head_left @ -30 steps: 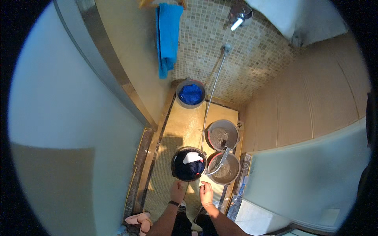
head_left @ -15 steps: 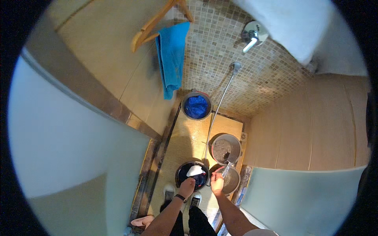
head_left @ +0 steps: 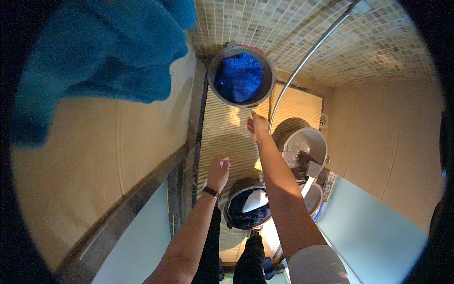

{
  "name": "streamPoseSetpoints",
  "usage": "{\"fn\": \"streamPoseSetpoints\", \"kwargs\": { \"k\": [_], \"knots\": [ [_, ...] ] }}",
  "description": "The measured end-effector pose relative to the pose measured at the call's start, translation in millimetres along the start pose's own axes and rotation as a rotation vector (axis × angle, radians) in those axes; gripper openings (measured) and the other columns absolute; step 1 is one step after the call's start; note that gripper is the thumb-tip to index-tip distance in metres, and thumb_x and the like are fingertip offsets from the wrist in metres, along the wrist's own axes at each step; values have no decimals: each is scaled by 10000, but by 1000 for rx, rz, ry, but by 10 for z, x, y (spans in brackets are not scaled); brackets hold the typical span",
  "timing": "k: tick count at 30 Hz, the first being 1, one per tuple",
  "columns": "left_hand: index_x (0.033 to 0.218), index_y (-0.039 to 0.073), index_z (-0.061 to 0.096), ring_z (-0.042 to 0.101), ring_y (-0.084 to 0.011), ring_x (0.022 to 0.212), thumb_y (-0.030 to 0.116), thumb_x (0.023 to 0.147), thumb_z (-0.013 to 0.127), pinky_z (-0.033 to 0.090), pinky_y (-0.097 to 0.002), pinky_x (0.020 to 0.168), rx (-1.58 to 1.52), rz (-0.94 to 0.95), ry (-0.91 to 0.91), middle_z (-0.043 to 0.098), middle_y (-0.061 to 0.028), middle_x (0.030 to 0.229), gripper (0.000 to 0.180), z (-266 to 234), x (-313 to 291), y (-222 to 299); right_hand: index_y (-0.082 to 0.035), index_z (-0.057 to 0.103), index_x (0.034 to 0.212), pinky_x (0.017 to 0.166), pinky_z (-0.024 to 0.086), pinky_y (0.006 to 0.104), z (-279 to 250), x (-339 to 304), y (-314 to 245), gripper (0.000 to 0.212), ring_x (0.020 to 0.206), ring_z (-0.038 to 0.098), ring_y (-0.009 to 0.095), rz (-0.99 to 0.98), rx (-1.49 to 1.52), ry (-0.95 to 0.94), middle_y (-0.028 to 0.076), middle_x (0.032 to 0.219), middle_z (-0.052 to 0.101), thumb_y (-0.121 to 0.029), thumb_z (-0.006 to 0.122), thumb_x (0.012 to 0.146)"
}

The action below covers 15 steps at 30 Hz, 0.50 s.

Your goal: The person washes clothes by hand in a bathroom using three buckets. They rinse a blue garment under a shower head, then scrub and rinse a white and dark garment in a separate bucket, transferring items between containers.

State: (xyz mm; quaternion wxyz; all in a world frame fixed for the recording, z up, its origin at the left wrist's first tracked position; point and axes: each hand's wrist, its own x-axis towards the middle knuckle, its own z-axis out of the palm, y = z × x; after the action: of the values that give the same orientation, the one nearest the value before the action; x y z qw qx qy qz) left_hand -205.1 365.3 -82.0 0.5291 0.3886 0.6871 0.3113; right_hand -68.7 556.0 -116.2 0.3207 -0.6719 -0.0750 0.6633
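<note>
My right hand (head_left: 257, 128) reaches forward with fingers apart and bent, just short of the far grey bucket (head_left: 213, 94), touching nothing that I can see. In that bucket lies a bunched blue cloth (head_left: 241, 78). Lower and to the left, my left hand (head_left: 219, 173), a dark band on its wrist, hangs over the floor with fingers loosely curled and no object visible in it. Below the hands stands a dark bucket (head_left: 229, 218) holding dark wet cloth (head_left: 246, 220) and a white piece (head_left: 255, 200). My right forearm covers part of its right side.
At the right, a grey bucket with water (head_left: 302, 150) stands beside another bucket (head_left: 314, 199), partly behind my arm. A metal shower hose (head_left: 295, 71) runs down near my right hand. A blue towel (head_left: 118, 52) hangs at the upper left. Frosted glass panels (head_left: 378, 222) flank the space.
Both hands have left the near buckets and moved forward, the right one farther, toward the bucket with blue cloth. The view has come closer to the far bucket and towel.
</note>
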Motion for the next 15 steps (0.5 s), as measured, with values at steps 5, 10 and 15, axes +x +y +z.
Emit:
{"fn": "streamPoseSetpoints", "kwargs": {
  "k": [5,10,15],
  "knots": [
    [981,24,514,588,-170,781,206,856,544,502,-280,668,-234,-69,7,571,-90,939,223,-86,218,-157,7,446,1021,510,525,366,383,456,-8,276,641,579,262,79,197,-23,173,830,530,-215,506,868],
    [966,16,514,586,-161,756,151,865,498,494,-272,653,-306,-149,64,571,-89,896,169,-88,-35,-172,32,445,800,389,474,310,240,522,257,194,459,552,237,-52,293,-12,151,599,550,-140,522,846],
    [938,12,525,584,-150,722,67,854,459,491,-255,628,-236,-209,99,572,-88,865,120,-14,-340,-378,20,481,881,522,472,316,71,119,936,255,610,589,260,129,248,-37,194,782,613,-233,496,851]
  ]
}}
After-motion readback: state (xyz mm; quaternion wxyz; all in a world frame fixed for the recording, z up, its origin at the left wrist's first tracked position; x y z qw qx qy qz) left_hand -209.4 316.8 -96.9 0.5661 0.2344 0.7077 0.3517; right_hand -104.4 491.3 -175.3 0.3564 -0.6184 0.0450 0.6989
